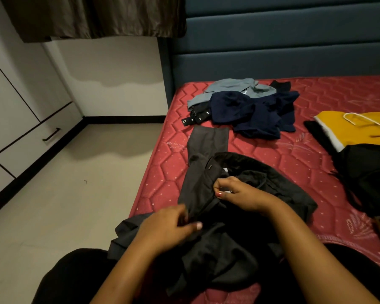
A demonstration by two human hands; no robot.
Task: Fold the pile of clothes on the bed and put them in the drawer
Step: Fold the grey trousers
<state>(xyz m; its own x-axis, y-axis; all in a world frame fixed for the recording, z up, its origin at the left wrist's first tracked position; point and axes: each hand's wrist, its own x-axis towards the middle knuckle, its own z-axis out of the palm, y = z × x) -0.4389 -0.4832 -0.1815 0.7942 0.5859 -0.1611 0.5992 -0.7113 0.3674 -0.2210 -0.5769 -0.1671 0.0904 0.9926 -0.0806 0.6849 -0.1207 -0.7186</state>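
Observation:
A dark grey pair of trousers (pixel 206 154) lies crumpled on the red mattress (pixel 294 163) in front of me, one leg stretched toward the headboard. My left hand (pixel 169 227) pinches a fold of the trousers near the bed's left edge. My right hand (pixel 235 191) grips the waistband area a little farther in. Behind them lies a pile of clothes (pixel 246 108): a grey garment, navy pieces and a black one with a belt. A drawer (pixel 29 137) with a black handle sits low in the white wardrobe at the left.
At the right edge lie a yellow garment (pixel 360 128) with a white cord and a black garment (pixel 371 176). The blue padded headboard (pixel 283 47) closes the far side. Pale tiled floor (pixel 75 194) runs between bed and wardrobe. A brown curtain (pixel 92 16) hangs at the top left.

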